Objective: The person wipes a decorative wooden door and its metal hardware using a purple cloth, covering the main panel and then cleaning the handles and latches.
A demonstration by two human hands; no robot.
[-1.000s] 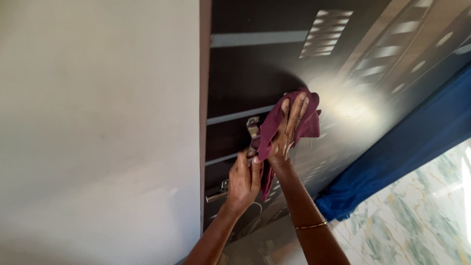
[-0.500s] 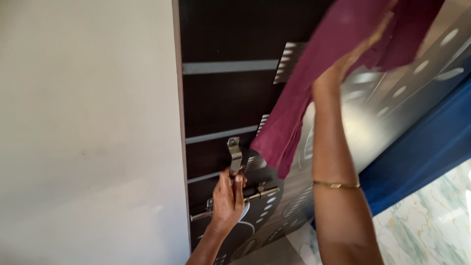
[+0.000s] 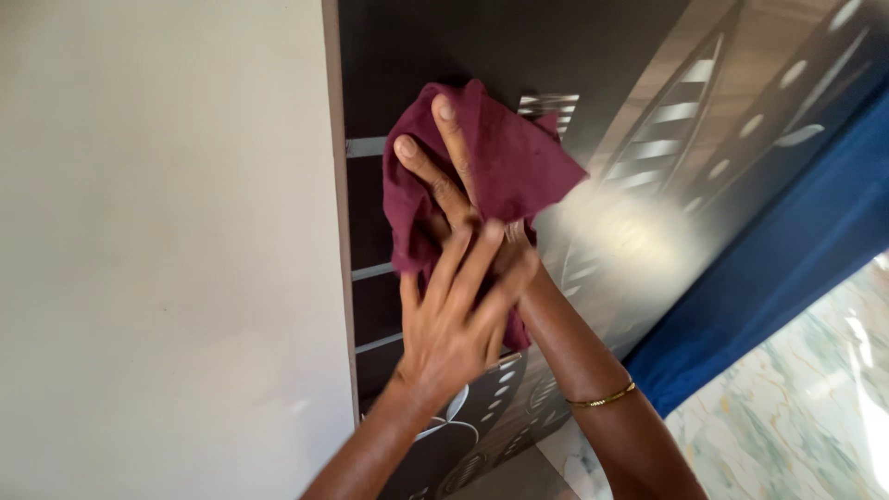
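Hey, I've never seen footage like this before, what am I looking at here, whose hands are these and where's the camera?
There is no machine here. The one picture comes from a camera worn on a person's head, so the two bare arms reaching in from the bottom are that person's own. The right hand, with a thin gold bangle on its wrist, presses a maroon cloth flat against a dark glossy door with pale stripes and leaf patterns. The left hand lies open, fingers spread, over the right wrist and the cloth's lower edge. Left of the door is a plain cream wall. At right are a blue curtain and a marbled tile floor.
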